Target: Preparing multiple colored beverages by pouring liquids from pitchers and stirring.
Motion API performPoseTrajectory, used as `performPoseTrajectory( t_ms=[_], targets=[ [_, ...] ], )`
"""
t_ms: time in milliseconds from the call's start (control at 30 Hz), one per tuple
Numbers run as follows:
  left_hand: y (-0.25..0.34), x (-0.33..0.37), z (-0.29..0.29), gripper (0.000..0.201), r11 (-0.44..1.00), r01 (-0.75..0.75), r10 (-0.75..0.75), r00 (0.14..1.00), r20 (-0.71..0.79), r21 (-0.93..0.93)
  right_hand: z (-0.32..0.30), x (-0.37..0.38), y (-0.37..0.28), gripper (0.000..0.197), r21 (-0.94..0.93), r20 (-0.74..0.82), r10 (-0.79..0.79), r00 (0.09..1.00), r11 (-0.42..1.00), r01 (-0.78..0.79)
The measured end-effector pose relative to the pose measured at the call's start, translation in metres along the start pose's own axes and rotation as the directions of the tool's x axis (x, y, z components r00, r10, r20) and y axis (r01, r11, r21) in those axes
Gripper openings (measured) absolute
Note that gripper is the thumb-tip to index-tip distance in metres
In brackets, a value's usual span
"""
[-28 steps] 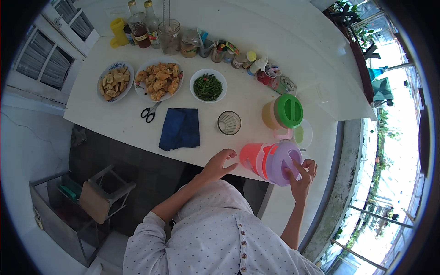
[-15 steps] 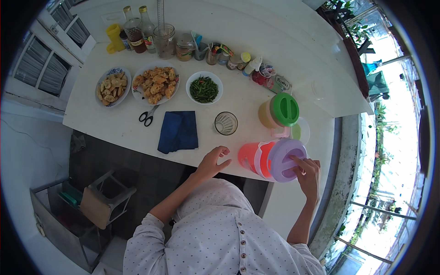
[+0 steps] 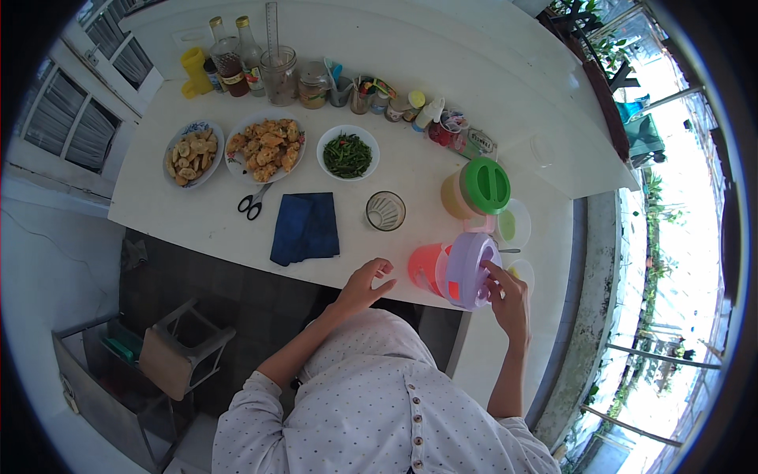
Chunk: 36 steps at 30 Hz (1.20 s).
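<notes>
Near the front edge of the table stands a pink-red plastic pitcher [image 3: 425, 267]. Its light purple lid [image 3: 472, 272] is tilted at the pitcher's top, and my right hand [image 3: 509, 296] has its fingers closed on the lid's grip. How far the lid is off the rim cannot be told. My left hand [image 3: 366, 286] hovers to the left of the pitcher, thumb and fingers apart, holding nothing. Beyond it is a clear drinking glass [image 3: 386, 212]. Behind the pitcher stands a second pitcher [image 3: 455, 197] with a green lid [image 3: 485, 186].
A folded blue cloth [image 3: 305, 227] and black-handled scissors [image 3: 252, 203] lie left of the glass. Farther back sit a bowl of green vegetables [image 3: 347, 154], a plate of fried food [image 3: 266, 148] and another plate [image 3: 192, 154]. Jars and bottles [image 3: 279, 77] line the wall. Small bowls [image 3: 517, 223] stand at right.
My right hand has moved left and tipped the purple lid more upright. Small bowls and a spoon handle now show behind it. My left hand stays almost in place.
</notes>
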<state>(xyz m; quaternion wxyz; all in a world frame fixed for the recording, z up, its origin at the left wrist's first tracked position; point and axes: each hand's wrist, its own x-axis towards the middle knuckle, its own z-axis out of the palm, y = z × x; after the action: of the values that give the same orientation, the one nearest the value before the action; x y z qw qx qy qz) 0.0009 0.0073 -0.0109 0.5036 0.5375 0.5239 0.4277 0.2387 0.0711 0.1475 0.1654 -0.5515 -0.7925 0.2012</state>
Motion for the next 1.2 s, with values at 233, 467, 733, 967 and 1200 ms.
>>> performPoseTrajectory(
  t_ms=[233, 467, 733, 967, 1200],
  targets=[
    [0.001, 0.002, 0.003, 0.029, 1.0, -0.014, 0.014, 1.0, 0.006, 0.009, 0.009, -0.003, -0.01, 0.02, 0.263, -0.01, 0.329, 0.944, 0.912, -0.315],
    [0.003, -0.002, 0.001, 0.029, 1.0, -0.005, 0.005, 1.0, 0.005, 0.013, 0.004, -0.003, -0.004, 0.016, 0.307, -0.19, 0.267, 0.945, 0.93, -0.201],
    [0.01, -0.003, -0.005, 0.029, 1.0, 0.011, -0.01, 1.0, -0.006, 0.028, -0.015, 0.006, -0.013, 0.016, 0.005, -0.19, -0.047, 0.981, 0.999, 0.049],
    [0.009, -0.001, -0.002, 0.029, 0.999, 0.02, -0.02, 1.0, 0.004, 0.027, -0.015, 0.004, -0.017, 0.027, -0.15, -0.059, -0.05, 0.997, 0.988, 0.04],
    [0.009, 0.001, 0.0, 0.031, 0.999, 0.009, -0.009, 1.0, 0.008, 0.032, -0.012, 0.006, -0.015, 0.04, -0.225, 0.001, -0.072, 0.997, 0.972, 0.07]
  ],
)
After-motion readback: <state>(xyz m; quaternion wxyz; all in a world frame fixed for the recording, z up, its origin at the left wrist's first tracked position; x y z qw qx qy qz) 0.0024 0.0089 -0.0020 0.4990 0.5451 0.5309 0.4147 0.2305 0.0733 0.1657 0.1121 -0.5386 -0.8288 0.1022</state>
